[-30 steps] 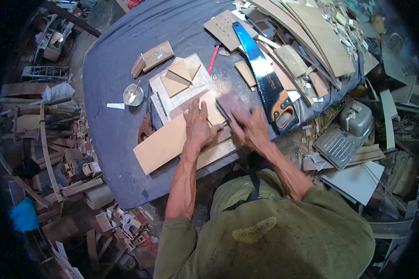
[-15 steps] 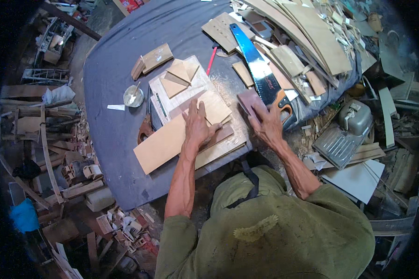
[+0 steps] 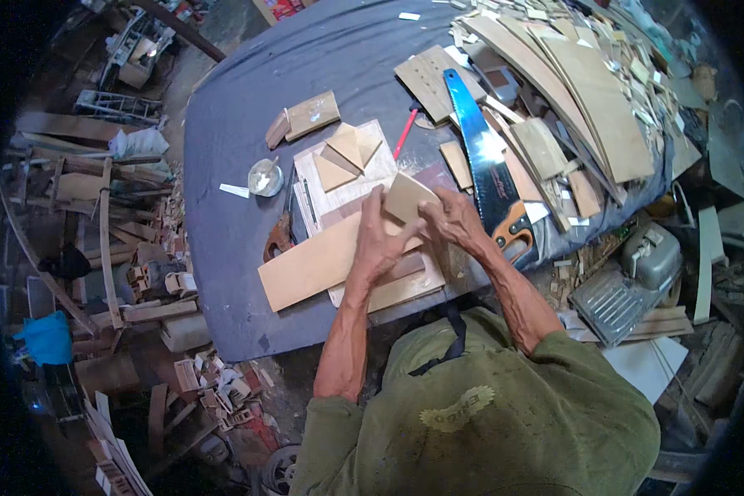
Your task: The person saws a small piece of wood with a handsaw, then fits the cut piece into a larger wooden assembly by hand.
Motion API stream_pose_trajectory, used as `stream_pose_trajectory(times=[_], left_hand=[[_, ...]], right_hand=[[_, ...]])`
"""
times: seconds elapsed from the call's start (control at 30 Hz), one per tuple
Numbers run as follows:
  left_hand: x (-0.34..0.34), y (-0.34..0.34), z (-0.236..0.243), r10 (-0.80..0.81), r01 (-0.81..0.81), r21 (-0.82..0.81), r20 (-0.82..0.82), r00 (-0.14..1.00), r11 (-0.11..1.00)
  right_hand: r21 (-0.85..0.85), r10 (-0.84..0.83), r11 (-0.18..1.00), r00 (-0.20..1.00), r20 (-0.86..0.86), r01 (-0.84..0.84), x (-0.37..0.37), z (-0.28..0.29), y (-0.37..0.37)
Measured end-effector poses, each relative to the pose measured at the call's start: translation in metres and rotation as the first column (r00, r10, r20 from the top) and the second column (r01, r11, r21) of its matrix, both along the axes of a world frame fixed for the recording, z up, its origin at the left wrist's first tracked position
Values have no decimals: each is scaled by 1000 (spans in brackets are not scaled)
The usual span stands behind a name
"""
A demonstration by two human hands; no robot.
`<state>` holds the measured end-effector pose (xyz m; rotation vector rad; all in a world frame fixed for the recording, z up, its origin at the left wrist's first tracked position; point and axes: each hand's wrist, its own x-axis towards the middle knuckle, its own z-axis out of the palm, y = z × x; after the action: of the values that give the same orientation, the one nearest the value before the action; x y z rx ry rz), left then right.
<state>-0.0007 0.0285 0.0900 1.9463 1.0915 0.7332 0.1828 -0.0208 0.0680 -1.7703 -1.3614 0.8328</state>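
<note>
Both forearms reach in from the lower edge and converge over the near part of the covered desk (image 3: 227,285); the left forearm (image 3: 345,331) rises nearly upright, while the right forearm (image 3: 517,293) slants in toward the left. The hands meet at a small pale wooden piece (image 3: 408,198), which they hold tilted between them above a stack of boards (image 3: 409,285). The left hand (image 3: 377,246) is partly closed, its fingers along the piece's left side and its thumb near the lower edge. The right hand (image 3: 457,219) is curled, pinching the right side.

The fingertips behind the piece and its underside are hidden. The right hand hides part of a mauve block (image 3: 434,175), and the left hand covers part of a long board (image 3: 310,264); whether it presses on that board cannot be told. A brown saw handle (image 3: 279,239) shows just beside the long board, its blade hard to make out.
</note>
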Motion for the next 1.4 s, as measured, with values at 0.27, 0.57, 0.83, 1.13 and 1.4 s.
stream_pose_trajectory(times=[0.27, 0.57, 0.83, 1.13, 1.4], left_hand=[[35, 31, -1, 204, -201, -43, 67, 977, 979], [52, 67, -20, 301, -332, -197, -171, 938, 922], [25, 156, -32, 439, -325, 301, -516, 736, 897], [27, 198, -43, 349, -408, 95, -711, 611, 908], [10, 208, -38, 329, -324, 129, -632, 701, 937]], right_hand=[[13, 230, 972, 967, 106, -233, 25, 9, 22], [40, 249, 963, 823, -511, -267, 44, -9, 22], [-10, -141, 982, 707, -693, 186, 53, -21, 12], [-100, -203, 979, 767, -609, 180, 51, -41, 7], [-202, -249, 967, 729, -637, 154, 45, -26, 50]])
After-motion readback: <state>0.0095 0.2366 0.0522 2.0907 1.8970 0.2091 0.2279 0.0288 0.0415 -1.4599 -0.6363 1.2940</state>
